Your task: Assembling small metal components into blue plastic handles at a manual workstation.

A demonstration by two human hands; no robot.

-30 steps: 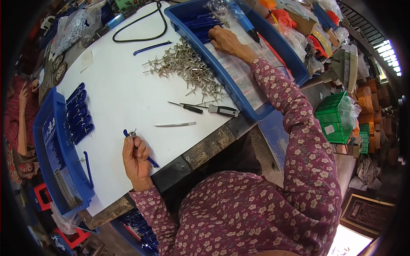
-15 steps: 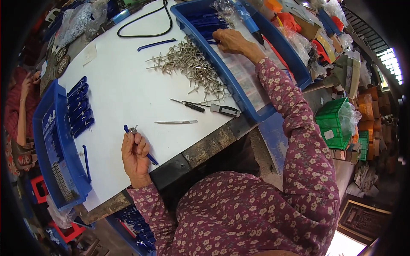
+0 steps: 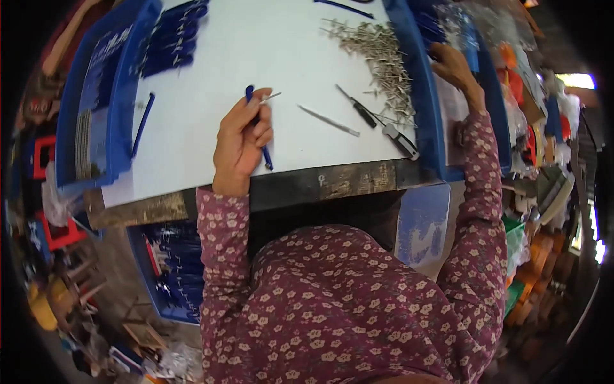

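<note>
Over a smooth white tabletop, at ten o'clock, a slim blue piece is being clasped by the curled left hand, presumably steadying a metal pin. Spiky metal parts are being heaped within reach at one; at two, a blue tray is being overhung by the half-curled right hand, its hold hidden.

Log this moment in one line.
left hand: holds blue stick | right hand: at right blue tray, grip unclear | metal pins: piled on white tabletop

White tabletop bears oblong blue tray left, blue plastic bin right; slim blue rods in bin's far part. Silvery metal pins lie left of bin, grey-handled screwdriver before them, slender metal tool left of screwdriver.
</note>
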